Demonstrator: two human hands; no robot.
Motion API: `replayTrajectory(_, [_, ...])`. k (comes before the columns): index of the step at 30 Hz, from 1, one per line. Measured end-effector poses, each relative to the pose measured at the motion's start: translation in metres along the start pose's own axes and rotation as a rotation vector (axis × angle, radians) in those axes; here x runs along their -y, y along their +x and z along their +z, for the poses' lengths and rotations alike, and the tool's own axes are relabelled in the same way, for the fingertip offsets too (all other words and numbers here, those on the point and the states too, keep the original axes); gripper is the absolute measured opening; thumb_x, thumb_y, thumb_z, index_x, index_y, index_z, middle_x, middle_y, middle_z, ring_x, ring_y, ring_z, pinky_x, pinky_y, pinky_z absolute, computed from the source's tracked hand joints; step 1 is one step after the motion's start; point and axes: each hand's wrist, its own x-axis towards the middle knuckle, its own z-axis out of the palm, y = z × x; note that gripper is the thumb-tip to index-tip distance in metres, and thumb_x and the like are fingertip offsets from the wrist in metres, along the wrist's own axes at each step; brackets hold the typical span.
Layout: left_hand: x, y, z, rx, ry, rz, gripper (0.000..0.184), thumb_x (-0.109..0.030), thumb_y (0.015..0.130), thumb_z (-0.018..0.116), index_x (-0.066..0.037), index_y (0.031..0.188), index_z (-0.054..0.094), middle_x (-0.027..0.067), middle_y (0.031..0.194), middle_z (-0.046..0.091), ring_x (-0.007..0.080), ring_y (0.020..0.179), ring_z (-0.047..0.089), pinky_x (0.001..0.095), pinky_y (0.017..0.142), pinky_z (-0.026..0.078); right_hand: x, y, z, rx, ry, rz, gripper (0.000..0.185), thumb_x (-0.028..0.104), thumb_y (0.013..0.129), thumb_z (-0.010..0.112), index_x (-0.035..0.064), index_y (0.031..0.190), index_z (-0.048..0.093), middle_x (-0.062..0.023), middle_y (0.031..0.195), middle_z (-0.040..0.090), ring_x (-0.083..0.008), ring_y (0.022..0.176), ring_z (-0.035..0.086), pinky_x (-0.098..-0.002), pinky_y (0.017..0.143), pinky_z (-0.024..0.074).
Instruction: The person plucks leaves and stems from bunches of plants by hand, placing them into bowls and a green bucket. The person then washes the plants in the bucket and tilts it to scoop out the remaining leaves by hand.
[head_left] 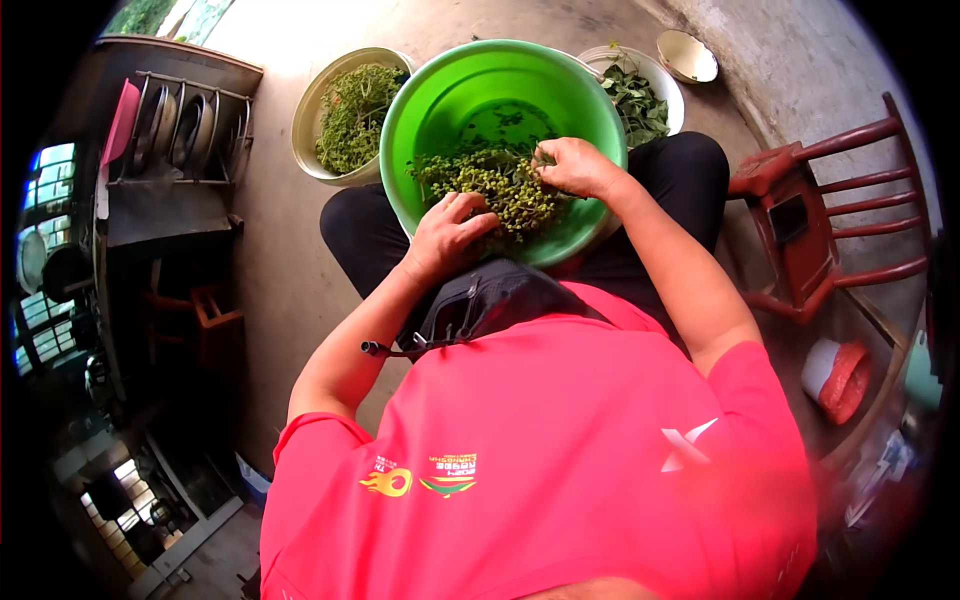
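A green plastic basin [405, 120] rests between my knees. In it lies a heap of green peppercorn sprigs [505, 185], with dark loose bits on the basin floor beyond. My left hand [455, 232] is at the near left side of the heap, its fingers curled against the sprigs; what its fingertips pinch is hidden. At the heap's right side, my right hand [578, 167] has thumb and fingertips closed on a peppercorn sprig.
Left of the basin stands a pale tub [302, 130] piled with green sprigs. A white tub [676, 100] with green leaves and a small bowl [688, 57] are at the right. A reddish wooden chair [800, 240] holds a dark flat object [788, 218]. Pans fill a rack [195, 182].
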Motion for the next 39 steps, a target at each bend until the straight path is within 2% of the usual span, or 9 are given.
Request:
replayTrajectory(5, [0.001, -0.002, 0.002, -0.017, -0.003, -0.006, 0.031, -0.014, 0.066, 0.07, -0.014, 0.095, 0.061, 0.0088, 0.098, 0.054, 0.0285, 0.084, 0.054, 0.0375, 0.071, 0.048, -0.01, 0.0, -0.005, -0.301, 0.178, 0.029, 0.027, 0.026, 0.077, 0.059, 0.0017, 0.086, 0.062, -0.0179, 0.08, 0.064, -0.0308, 0.078, 0.062, -0.037, 0.074, 0.0485])
replayTrajectory(7, [0.001, -0.004, 0.003, -0.003, -0.01, -0.02, 0.04, -0.008, 0.058, 0.071, -0.013, 0.096, 0.06, 0.0092, 0.098, 0.054, 0.0295, 0.086, 0.055, 0.0377, 0.073, 0.048, -0.014, 0.004, -0.008, -0.351, 0.168, 0.005, 0.027, 0.026, 0.077, 0.059, 0.0009, 0.085, 0.061, -0.0175, 0.078, 0.064, -0.0303, 0.077, 0.062, -0.0363, 0.074, 0.0485])
replayTrajectory(10, [0.0, -0.003, 0.003, -0.015, -0.011, -0.025, 0.04, -0.008, 0.058, 0.071, -0.013, 0.096, 0.06, 0.0093, 0.099, 0.054, 0.0296, 0.087, 0.055, 0.0379, 0.074, 0.048, -0.012, 0.009, -0.009, -0.413, 0.194, -0.11, 0.021, 0.022, 0.078, 0.059, 0.0019, 0.08, 0.06, -0.0128, 0.071, 0.062, -0.0229, 0.065, 0.061, -0.0331, 0.062, 0.0484])
replayTrajectory(13, [0.004, -0.005, 0.008, -0.013, -0.013, -0.034, 0.04, -0.009, 0.058, 0.071, -0.014, 0.096, 0.06, 0.0094, 0.099, 0.054, 0.0299, 0.087, 0.055, 0.038, 0.074, 0.048, 0.001, 0.012, -0.012, -0.164, 0.669, 0.085, 0.011, 0.012, 0.077, 0.055, 0.0071, 0.087, 0.059, -0.0031, 0.07, 0.058, -0.007, 0.051, 0.051, -0.0227, 0.043, 0.0382])
replayTrajectory(24, [0.008, -0.008, 0.014, -0.052, -0.029, -0.061, 0.041, -0.011, 0.058, 0.072, -0.014, 0.097, 0.06, 0.01, 0.1, 0.054, 0.0304, 0.089, 0.055, 0.0379, 0.075, 0.048, 0.005, -0.011, -0.026, 0.099, 0.811, 0.067, 0.025, 0.02, 0.083, 0.051, 0.0073, 0.098, 0.066, 0.0041, 0.065, 0.049, -0.0065, 0.053, 0.045, -0.0221, 0.046, 0.037])
replayTrajectory(26, [0.008, -0.008, 0.014, -0.038, -0.022, -0.05, 0.041, -0.011, 0.058, 0.071, -0.014, 0.097, 0.06, 0.0099, 0.099, 0.054, 0.03, 0.089, 0.055, 0.0378, 0.075, 0.048, 0.009, -0.012, -0.025, 0.121, 0.796, 0.063, 0.024, 0.029, 0.084, 0.06, 0.0076, 0.093, 0.066, 0.0042, 0.066, 0.051, -0.006, 0.055, 0.046, -0.0213, 0.048, 0.0372])
replayTrajectory(29, [0.01, -0.009, 0.016, -0.055, -0.021, -0.043, 0.041, -0.01, 0.058, 0.071, -0.014, 0.097, 0.06, 0.0098, 0.1, 0.054, 0.0294, 0.089, 0.055, 0.0377, 0.075, 0.048, 0.012, -0.012, -0.016, -0.015, 0.349, -0.065, 0.037, 0.041, 0.075, 0.072, 0.0063, 0.087, 0.063, -0.0017, 0.074, 0.063, -0.0137, 0.067, 0.057, -0.0267, 0.063, 0.0461])
replayTrajectory(35, [0.01, -0.011, 0.017, -0.038, -0.01, -0.054, 0.041, -0.008, 0.058, 0.07, -0.014, 0.097, 0.06, 0.0095, 0.101, 0.053, 0.0287, 0.088, 0.055, 0.0371, 0.075, 0.048, 0.011, -0.015, -0.005, -0.318, -0.179, -0.171, 0.025, 0.031, 0.077, 0.068, 0.0077, 0.083, 0.063, -0.0133, 0.079, 0.064, -0.0294, 0.076, 0.061, -0.0381, 0.069, 0.0475])
replayTrajectory(39, [0.012, -0.011, 0.018, -0.037, -0.007, -0.044, 0.043, -0.007, 0.058, 0.07, -0.014, 0.099, 0.059, 0.0093, 0.101, 0.053, 0.0288, 0.088, 0.055, 0.0372, 0.075, 0.049, -0.003, -0.019, -0.024, -0.239, -0.253, -0.191, 0.019, 0.025, 0.079, 0.066, 0.0073, 0.086, 0.065, -0.016, 0.081, 0.064, -0.0325, 0.078, 0.061, -0.0404, 0.07, 0.0475])
